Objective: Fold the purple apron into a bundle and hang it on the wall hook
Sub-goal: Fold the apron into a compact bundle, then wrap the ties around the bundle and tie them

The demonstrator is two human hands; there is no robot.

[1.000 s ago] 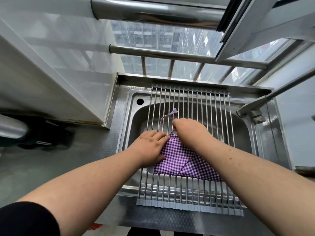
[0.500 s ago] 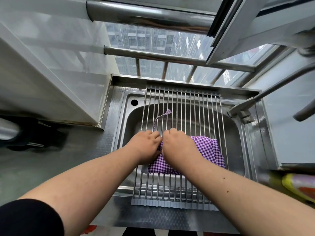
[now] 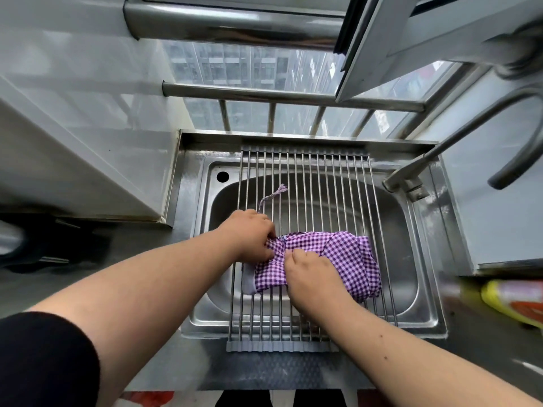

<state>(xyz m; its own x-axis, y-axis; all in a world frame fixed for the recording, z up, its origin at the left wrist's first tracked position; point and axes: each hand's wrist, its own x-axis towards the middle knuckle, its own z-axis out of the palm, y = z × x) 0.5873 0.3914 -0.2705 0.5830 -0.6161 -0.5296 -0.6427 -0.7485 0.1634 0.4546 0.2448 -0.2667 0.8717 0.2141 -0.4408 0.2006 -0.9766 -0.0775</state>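
Observation:
The purple checked apron (image 3: 346, 257) lies folded in a thick bundle on the metal roll-up rack (image 3: 320, 183) over the sink. My left hand (image 3: 249, 233) pinches the bundle's upper left corner, where the fabric gathers. My right hand (image 3: 308, 274) presses down on the bundle's front middle, fingertips on the cloth. A thin purple tie string (image 3: 271, 195) curls away from under my left hand toward the back of the rack. No wall hook is identifiable in view.
The steel sink (image 3: 423, 289) sits under the rack, with a tap (image 3: 405, 180) at its right rear. A yellow packet (image 3: 517, 301) lies on the right counter. Window bars and an open window frame rise behind the sink. White cabinet at left.
The view has shifted and more of the bundle shows on the right. My right hand slid back toward the bundle's front edge, while my left hand moved up to the gathered corner.

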